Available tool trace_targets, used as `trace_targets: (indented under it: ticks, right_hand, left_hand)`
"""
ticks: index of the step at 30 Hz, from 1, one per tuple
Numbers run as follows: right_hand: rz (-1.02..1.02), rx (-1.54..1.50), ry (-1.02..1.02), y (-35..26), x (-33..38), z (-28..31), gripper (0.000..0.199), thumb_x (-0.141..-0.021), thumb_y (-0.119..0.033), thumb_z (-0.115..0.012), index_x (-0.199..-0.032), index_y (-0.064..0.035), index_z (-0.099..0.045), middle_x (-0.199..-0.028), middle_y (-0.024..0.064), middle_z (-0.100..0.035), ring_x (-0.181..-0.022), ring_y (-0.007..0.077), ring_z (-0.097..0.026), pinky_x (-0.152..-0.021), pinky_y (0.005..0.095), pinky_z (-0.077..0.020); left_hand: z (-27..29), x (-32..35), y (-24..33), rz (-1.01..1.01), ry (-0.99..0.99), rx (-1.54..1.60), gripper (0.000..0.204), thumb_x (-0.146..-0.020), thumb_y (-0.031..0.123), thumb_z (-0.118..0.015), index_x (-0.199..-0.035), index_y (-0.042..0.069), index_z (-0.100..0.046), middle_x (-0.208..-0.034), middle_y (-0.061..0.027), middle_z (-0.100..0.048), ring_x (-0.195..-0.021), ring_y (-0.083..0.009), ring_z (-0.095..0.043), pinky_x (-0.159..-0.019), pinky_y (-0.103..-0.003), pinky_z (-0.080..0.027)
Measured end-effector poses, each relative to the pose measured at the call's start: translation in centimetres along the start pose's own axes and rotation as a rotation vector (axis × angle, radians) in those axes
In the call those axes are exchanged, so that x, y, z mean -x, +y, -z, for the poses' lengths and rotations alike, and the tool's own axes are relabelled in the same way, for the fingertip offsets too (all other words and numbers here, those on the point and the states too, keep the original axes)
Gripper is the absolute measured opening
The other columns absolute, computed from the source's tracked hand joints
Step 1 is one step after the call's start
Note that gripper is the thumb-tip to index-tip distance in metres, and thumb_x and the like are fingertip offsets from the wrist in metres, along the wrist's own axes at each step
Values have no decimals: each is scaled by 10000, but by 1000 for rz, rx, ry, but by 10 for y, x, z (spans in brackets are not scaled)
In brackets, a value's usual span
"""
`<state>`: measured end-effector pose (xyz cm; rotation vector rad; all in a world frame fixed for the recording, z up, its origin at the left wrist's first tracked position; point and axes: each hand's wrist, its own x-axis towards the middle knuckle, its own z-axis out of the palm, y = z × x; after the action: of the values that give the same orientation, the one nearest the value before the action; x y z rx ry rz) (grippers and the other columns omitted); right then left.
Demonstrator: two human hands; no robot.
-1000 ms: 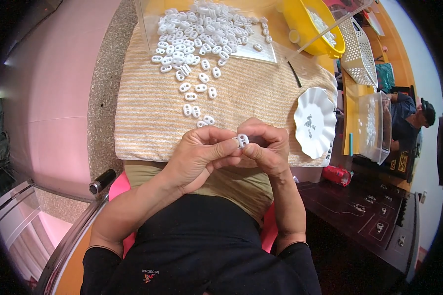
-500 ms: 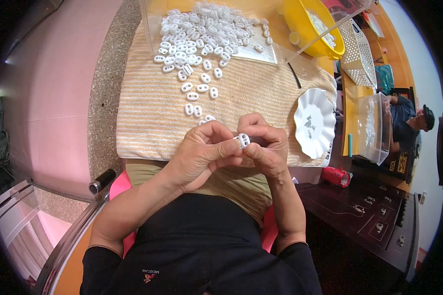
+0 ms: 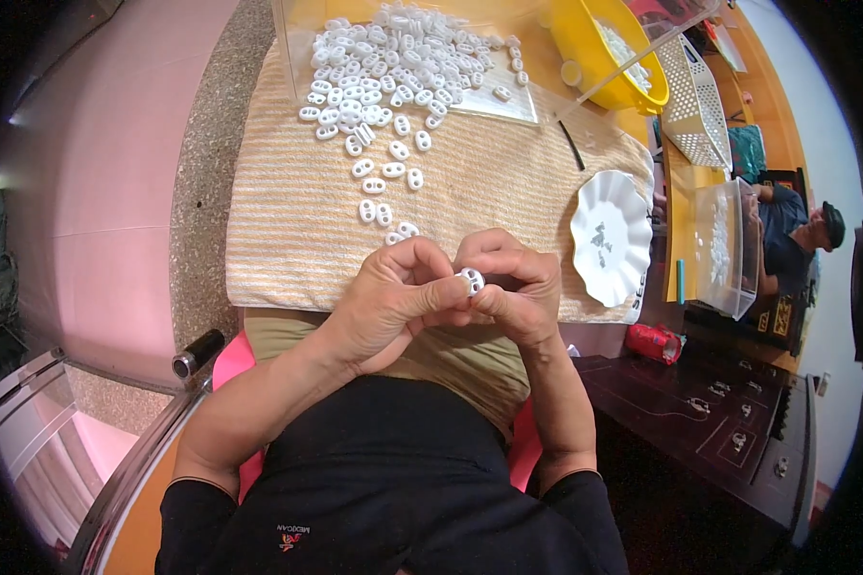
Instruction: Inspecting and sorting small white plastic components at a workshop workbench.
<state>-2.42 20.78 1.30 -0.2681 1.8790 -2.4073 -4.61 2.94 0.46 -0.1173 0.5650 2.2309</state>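
Note:
A white oval two-hole plastic piece [image 3: 472, 281] is pinched between my two hands, just past the towel's near edge and above my lap. My left hand [image 3: 400, 299] grips it from the left with thumb and fingers closed. From the other side my right hand [image 3: 513, 287] has its thumb and bent fingertips pressed on it. Fingers cover part of the piece. Several similar white pieces [image 3: 367, 210] lie loose on the striped towel [image 3: 297, 206] just beyond my hands, trailing back to a large heap [image 3: 393, 62].
Right of my hands is a white wavy-edged plate [image 3: 623, 220] holding small grey bits. A black thin stick [image 3: 571, 146] lies beyond it. Farther off are a yellow basin [image 3: 599, 81], a perforated white basket [image 3: 692, 101] and a clear bin [image 3: 734, 249]. A person [image 3: 789, 230] sits at the far right.
Between my fingers the white piece has turned slightly and sits a little lower and to the left. My right fingers have shifted slightly left and curled closer around it.

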Motion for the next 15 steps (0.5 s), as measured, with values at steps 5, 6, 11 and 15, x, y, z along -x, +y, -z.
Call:
trace_targets:
  ticks: [5, 6, 11, 15]
  right_hand:
    - [54, 71, -16, 2, -1, 0, 288, -766, -108, -761, -1029, -22, -682, -946, 144, -621, -854, 192, -591, -736, 276, -473]
    - [56, 70, -16, 1, -1, 0, 288, -766, -108, -761, -1029, -22, -682, -946, 144, -621, -854, 192, -591, -736, 276, -473]
    - [55, 87, 0, -2, 0, -3, 263, -772, -86, -750, -1015, -14, -678, -962, 150, -630, -882, 200, -596, -764, 290, -475]
    - [31, 66, -1, -7, -3, -4, 266, -777, -76, -744, -1020, -1, -667, -977, 152, -630, -899, 198, -595, -780, 291, -474]
  left_hand:
    - [1, 0, 0, -9, 0, 5, 94, -846, 62, -684, -870, 46, -595, -807, -62, -657, -722, -136, -654, -653, -235, -570]
    - [2, 0, -1, -17, -14, -4, 92, -847, 61, -683, -869, 45, -595, -812, -61, -658, -726, -133, -652, -654, -234, -570]
    - [-1, -3, 1, -38, -46, -29, 86, -849, 57, -682, -858, 44, -598, -816, -58, -655, -730, -123, -644, -654, -239, -568]
    - [-1, -2, 4, -16, 26, -50, 88, -845, 55, -686, -847, 42, -599, -806, -57, -650, -728, -129, -646, -661, -251, -565]
